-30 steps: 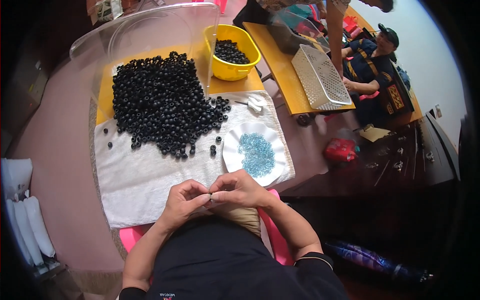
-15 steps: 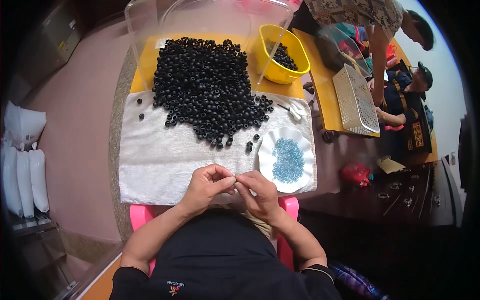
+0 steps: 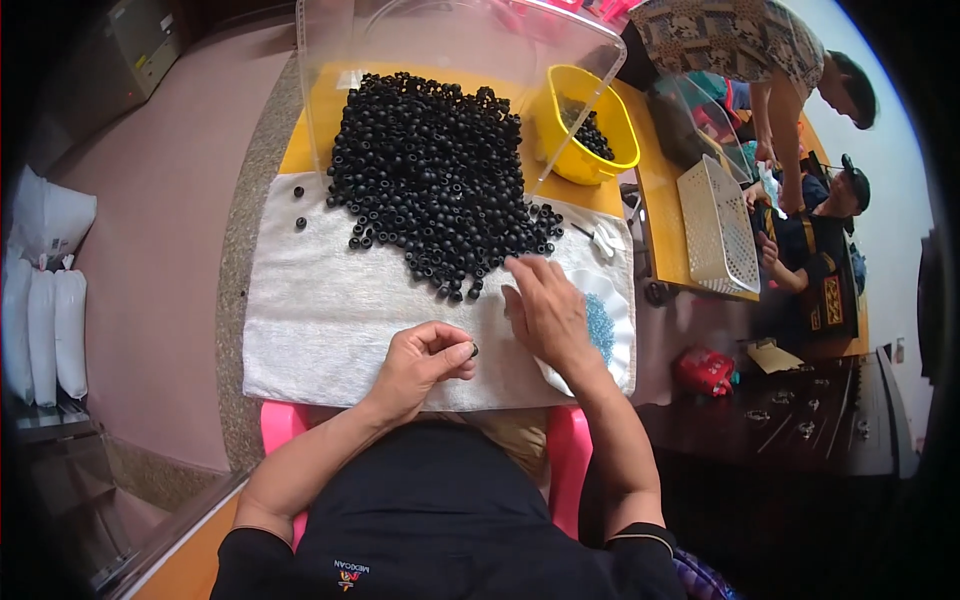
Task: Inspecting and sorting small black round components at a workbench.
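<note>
Near the front edge of the white cloth (image 3: 310, 345), my left hand (image 3: 415, 365) pinches a small black bead (image 3: 474, 350) between thumb and fingertips; most of the bead is covered. My right hand (image 3: 548, 315) is stretched out palm down, thumb apart from the fingers, its fingertips at the lower right edge of a large heap of black beads (image 3: 430, 180) with holes. Below that hand lies a white scalloped plate (image 3: 624, 350) of tiny blue clear pieces (image 3: 599, 325), partly hidden by the hand and wrist.
A tipped clear plastic bin (image 3: 310, 110) holds the back of the heap. A yellow tub (image 3: 620, 165) with black beads stands right of it. A small white tool (image 3: 606, 240) lies on the cloth. Further right, two people work beside a white perforated basket (image 3: 705, 235).
My right hand has left my left hand and moved forward and right, over the plate's edge to the heap. My left hand stays in place, still pinching.
</note>
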`<action>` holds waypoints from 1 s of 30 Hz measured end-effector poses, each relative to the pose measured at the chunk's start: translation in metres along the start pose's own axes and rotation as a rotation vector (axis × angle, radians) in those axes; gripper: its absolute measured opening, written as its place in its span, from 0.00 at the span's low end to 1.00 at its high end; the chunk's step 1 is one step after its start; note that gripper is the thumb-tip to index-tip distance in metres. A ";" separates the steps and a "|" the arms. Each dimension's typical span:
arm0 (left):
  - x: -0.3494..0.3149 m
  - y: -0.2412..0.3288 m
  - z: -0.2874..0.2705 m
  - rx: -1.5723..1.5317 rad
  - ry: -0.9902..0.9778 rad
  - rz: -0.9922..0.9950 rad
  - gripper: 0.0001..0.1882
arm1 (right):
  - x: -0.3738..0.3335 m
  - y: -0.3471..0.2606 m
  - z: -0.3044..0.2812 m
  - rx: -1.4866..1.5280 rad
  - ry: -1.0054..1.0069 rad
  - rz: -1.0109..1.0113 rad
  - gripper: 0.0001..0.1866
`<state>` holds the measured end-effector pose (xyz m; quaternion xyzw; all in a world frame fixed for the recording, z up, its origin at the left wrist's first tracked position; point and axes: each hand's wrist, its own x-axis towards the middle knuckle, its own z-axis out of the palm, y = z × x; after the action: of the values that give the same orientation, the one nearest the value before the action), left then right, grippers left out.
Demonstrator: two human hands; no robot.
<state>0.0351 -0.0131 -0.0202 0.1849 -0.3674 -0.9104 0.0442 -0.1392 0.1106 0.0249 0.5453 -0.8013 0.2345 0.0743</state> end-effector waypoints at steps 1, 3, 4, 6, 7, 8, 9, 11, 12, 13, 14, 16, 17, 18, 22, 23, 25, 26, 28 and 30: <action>0.001 0.000 0.000 -0.002 0.000 0.000 0.07 | 0.006 0.006 0.003 -0.104 -0.060 0.046 0.18; 0.002 -0.001 -0.001 0.002 0.000 -0.004 0.06 | 0.014 0.012 0.006 -0.214 -0.163 0.116 0.19; 0.003 -0.001 -0.002 -0.001 0.006 -0.004 0.06 | 0.015 0.013 0.008 -0.211 -0.167 0.112 0.19; 0.003 0.001 -0.002 0.007 0.004 0.013 0.06 | 0.016 0.016 0.013 -0.244 -0.193 0.036 0.17; 0.002 0.002 -0.002 0.003 0.008 0.011 0.06 | 0.015 0.016 0.016 -0.241 -0.198 0.035 0.17; 0.003 0.003 -0.002 0.002 0.002 0.008 0.06 | 0.013 0.015 0.018 -0.207 -0.169 0.016 0.16; 0.002 0.004 -0.003 0.001 -0.005 0.004 0.06 | 0.011 0.015 0.019 -0.172 -0.140 -0.003 0.15; 0.002 0.005 -0.002 0.011 -0.014 0.001 0.06 | 0.008 0.016 0.019 -0.152 -0.143 -0.012 0.14; 0.002 0.005 -0.002 0.025 -0.024 0.001 0.06 | 0.006 0.018 0.018 -0.132 -0.141 -0.021 0.13; 0.002 0.005 -0.003 0.023 -0.022 0.002 0.06 | 0.005 0.017 0.016 -0.131 -0.144 -0.023 0.13; 0.002 0.004 -0.003 0.023 -0.021 -0.002 0.06 | 0.005 0.015 0.012 -0.095 -0.159 0.003 0.12; 0.002 0.004 -0.003 0.022 -0.023 -0.005 0.07 | 0.007 0.013 0.008 -0.060 -0.175 0.029 0.11; 0.002 0.004 -0.003 0.032 -0.027 -0.004 0.07 | 0.008 0.012 0.006 -0.070 -0.148 0.032 0.11; 0.002 0.004 -0.003 0.043 -0.032 -0.003 0.07 | 0.009 0.012 0.005 -0.079 -0.122 0.034 0.12; 0.002 0.002 -0.003 0.051 -0.031 -0.013 0.06 | 0.009 0.011 0.011 -0.095 -0.151 0.040 0.13; 0.002 0.002 -0.003 0.052 -0.032 -0.011 0.06 | 0.009 0.009 0.012 -0.099 -0.151 0.052 0.14; 0.002 0.002 -0.003 0.055 -0.032 -0.009 0.06 | 0.011 0.006 0.015 -0.102 -0.149 0.063 0.14; 0.002 0.001 -0.005 0.053 -0.041 -0.016 0.07 | 0.012 0.006 0.017 -0.113 -0.141 0.050 0.13; 0.002 0.000 -0.005 0.052 -0.051 -0.022 0.09 | 0.013 0.007 0.019 -0.125 -0.133 0.038 0.13; 0.002 0.001 -0.004 0.060 -0.047 -0.018 0.09 | 0.012 0.009 0.020 -0.132 -0.148 0.009 0.11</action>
<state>0.0352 -0.0167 -0.0229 0.1682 -0.3937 -0.9035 0.0218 -0.1497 0.0941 0.0087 0.5517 -0.8206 0.1406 0.0495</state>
